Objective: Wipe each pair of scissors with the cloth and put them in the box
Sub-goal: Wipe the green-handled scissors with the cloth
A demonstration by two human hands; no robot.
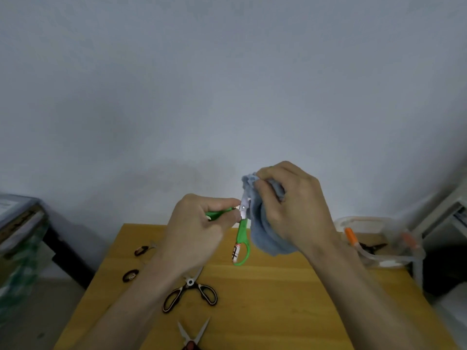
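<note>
Pale blue-grey wall fills most of the view, and below it a yellow wooden table [278, 286] carries the work. Over the table the left hand [199, 228] pinches the green-handled scissors [241, 238] near the pivot, one handle loop hanging down and the other lying in the fingers. The right hand [293, 205] curls round a bunched blue cloth [265, 238] and presses it onto the blades, which are wrapped inside it and cannot be seen.

By my reading the task is partway through. A clear plastic box [379, 223] at the table's far right edge already holds at least one dark pair with an orange-tipped item beside it, so some work looks done; the green pair is being wiped now. Still lying on the table are black-handled scissors [190, 294] under the left forearm, a pair with spread blades [193, 334] at the near edge, and two small brown-handled pairs [137, 261] to the left, all apparently waiting.

The near-edge pair is cut off by the frame. The box contents are blurred behind its wall, so their count is unclear. A cluttered stack [20, 238] at far left is hard to make out.
</note>
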